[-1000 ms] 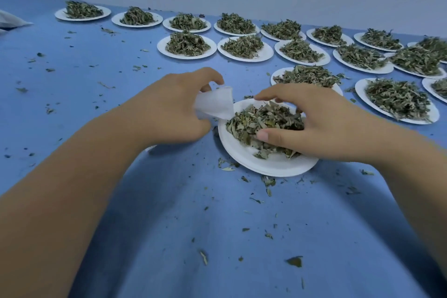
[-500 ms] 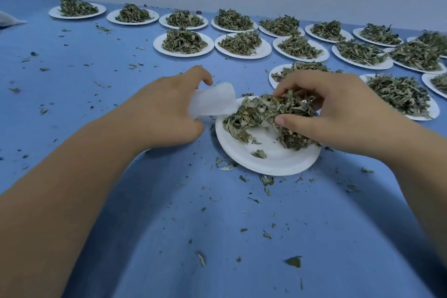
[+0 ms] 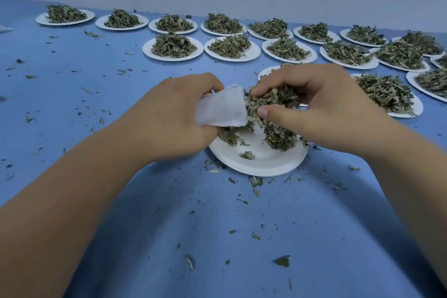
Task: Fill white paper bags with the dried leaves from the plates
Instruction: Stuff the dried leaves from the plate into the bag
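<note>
Dim bluish light, soft shadows beneath both forearms, wide-angle bowing at edges

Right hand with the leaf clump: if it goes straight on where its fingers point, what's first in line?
The white paper bag gripped by the left hand. The dried leaves that the right hand pinches seem to touch its edge already, though depth is unclear.
</note>
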Motion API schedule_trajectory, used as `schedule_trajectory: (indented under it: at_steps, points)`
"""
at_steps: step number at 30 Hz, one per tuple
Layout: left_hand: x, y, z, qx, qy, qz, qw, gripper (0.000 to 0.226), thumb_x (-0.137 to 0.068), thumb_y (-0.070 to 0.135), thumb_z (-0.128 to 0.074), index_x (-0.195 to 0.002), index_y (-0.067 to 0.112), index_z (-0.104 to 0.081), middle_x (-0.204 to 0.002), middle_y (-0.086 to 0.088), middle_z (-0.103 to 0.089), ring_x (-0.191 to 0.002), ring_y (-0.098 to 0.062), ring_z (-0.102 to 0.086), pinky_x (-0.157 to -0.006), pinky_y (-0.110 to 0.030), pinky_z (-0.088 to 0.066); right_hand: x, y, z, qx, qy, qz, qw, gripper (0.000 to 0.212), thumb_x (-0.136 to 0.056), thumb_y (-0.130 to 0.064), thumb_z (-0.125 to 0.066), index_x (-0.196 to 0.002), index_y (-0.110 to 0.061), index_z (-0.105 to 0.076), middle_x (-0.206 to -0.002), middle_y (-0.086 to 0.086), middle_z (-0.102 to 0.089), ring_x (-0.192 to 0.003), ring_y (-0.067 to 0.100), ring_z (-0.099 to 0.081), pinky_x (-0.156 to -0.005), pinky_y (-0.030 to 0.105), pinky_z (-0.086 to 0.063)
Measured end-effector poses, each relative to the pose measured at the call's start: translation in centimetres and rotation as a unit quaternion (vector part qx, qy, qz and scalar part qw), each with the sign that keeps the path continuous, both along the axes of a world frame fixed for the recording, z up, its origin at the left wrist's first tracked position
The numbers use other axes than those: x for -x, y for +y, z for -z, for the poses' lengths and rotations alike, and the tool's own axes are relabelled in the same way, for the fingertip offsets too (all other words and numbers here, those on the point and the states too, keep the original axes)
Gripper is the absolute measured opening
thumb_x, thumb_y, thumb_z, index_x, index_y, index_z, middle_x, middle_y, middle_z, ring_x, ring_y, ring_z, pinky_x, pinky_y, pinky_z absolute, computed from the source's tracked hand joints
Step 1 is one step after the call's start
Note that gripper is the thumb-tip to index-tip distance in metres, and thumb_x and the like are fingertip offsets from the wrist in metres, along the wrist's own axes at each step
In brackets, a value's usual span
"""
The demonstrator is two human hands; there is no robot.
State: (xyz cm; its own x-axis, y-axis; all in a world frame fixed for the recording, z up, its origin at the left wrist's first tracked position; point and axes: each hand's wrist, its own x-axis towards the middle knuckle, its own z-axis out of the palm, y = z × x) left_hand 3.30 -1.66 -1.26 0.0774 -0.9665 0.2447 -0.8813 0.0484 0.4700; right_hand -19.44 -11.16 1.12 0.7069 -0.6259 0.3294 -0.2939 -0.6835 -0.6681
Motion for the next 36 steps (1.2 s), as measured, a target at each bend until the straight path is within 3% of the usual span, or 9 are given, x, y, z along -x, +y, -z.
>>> schedule_trajectory:
  at_steps: [6,9,12,14,17,21,27,32,36]
  points:
    - [1.1,-0.5,0.5,-0.001,-0.034,0.005,0.999,0.025,-0.072,0.034,-0.069,-0.079,0.031,-0.045,-0.071,0.008,-0.052,-0.065,-0.008,-0.05,-0.053,-0.033,-0.037,-0.4,0.2,0.2,-0.026,-0.016,-0.032,0.999,0.023,-0.083,-0.025,-0.082,-0.103,-0.035,-0.075,-0.099,-0.007,-0.074,-0.095,0.021,-0.069,-0.086,0.047,-0.056]
    - [1.8,-0.7,0.3,0.01,-0.054,-0.004,0.998,0.026,-0.069,0.038,-0.065,-0.084,0.031,-0.045,-0.071,0.008,-0.054,-0.066,-0.013,-0.051,-0.055,-0.037,-0.045,-0.6,0.3,0.4,-0.013,-0.015,-0.024,1.0,0.03,-0.081,-0.024,-0.084,-0.103,-0.032,-0.065,-0.087,-0.012,-0.074,-0.081,0.009,-0.068,-0.073,0.027,-0.052]
    - [2.4,-1.1,0.2,0.011,-0.046,0.0,0.999,0.028,-0.069,0.04,-0.061,-0.093,0.034,-0.049,-0.073,0.009,-0.055,-0.068,-0.012,-0.052,-0.053,-0.034,-0.041,-0.9,0.5,0.8,0.004,-0.005,-0.006,1.0,0.034,-0.081,-0.028,-0.083,-0.101,-0.032,-0.056,-0.079,0.006,-0.073,-0.07,0.03,-0.062,-0.066,0.04,-0.051]
    - [2.7,-1.4,0.1,0.015,-0.066,0.006,0.998,0.028,-0.074,0.035,-0.064,-0.095,0.031,-0.047,-0.07,0.008,-0.05,-0.064,-0.011,-0.048,-0.051,-0.031,-0.031,-1.1,0.6,0.9,0.018,-0.022,0.013,1.0,0.028,-0.079,-0.024,-0.082,-0.095,-0.028,-0.06,-0.072,-0.002,-0.07,-0.063,0.024,-0.059,-0.063,0.036,-0.052]
    - [3.0,-1.8,-0.5,0.024,-0.11,0.016,0.994,0.03,-0.073,0.031,-0.066,-0.092,0.029,-0.042,-0.067,0.007,-0.045,-0.061,-0.012,-0.044,-0.05,-0.03,-0.025,-1.6,0.8,1.1,0.016,-0.056,0.028,0.998,0.017,-0.077,-0.019,-0.083,-0.084,-0.023,-0.068,-0.087,0.0,-0.073,-0.08,0.024,-0.068,-0.075,0.044,-0.056]
    - [3.4,-2.7,-1.3,0.034,-0.096,0.016,0.995,0.029,-0.072,0.029,-0.067,-0.094,0.025,-0.049,-0.068,0.002,-0.05,-0.063,-0.017,-0.048,-0.05,-0.032,-0.031,-1.6,0.4,0.9,0.012,-0.094,0.044,0.995,0.015,-0.076,-0.026,-0.086,-0.081,-0.025,-0.073,-0.092,-0.008,-0.067,-0.075,0.005,-0.061,-0.069,0.024,-0.047]
    - [3.5,-3.1,-0.7,0.023,-0.067,0.009,0.997,0.033,-0.072,0.025,-0.068,-0.101,0.027,-0.052,-0.074,0.002,-0.055,-0.068,-0.016,-0.051,-0.055,-0.036,-0.044,-0.6,0.2,0.7,-0.106,-0.085,-0.013,0.991,0.015,-0.084,-0.015,-0.075,-0.098,-0.02,-0.078,-0.102,-0.001,-0.074,-0.096,0.028,-0.07,-0.09,0.051,-0.056]
    - [3.7,-2.8,0.1,0.048,-0.075,0.01,0.996,0.035,-0.07,0.027,-0.07,-0.099,0.028,-0.049,-0.068,0.008,-0.051,-0.065,-0.007,-0.046,-0.052,-0.029,-0.036,-0.7,0.1,0.6,-0.1,-0.051,-0.009,0.994,0.022,-0.089,0.0,-0.074,-0.102,-0.017,-0.079,-0.103,-0.006,-0.076,-0.098,0.01,-0.072,-0.096,0.036,-0.056]
    - [4.1,-2.8,0.4,0.064,-0.12,0.024,0.99,0.033,-0.069,0.027,-0.07,-0.094,0.022,-0.049,-0.07,0.008,-0.049,-0.066,-0.018,-0.047,-0.053,-0.033,-0.035,-1.0,0.2,1.0,-0.063,-0.066,0.018,0.996,0.022,-0.083,-0.003,-0.079,-0.098,-0.019,-0.082,-0.089,-0.011,-0.078,-0.077,-0.001,-0.07,-0.076,0.017,-0.056]
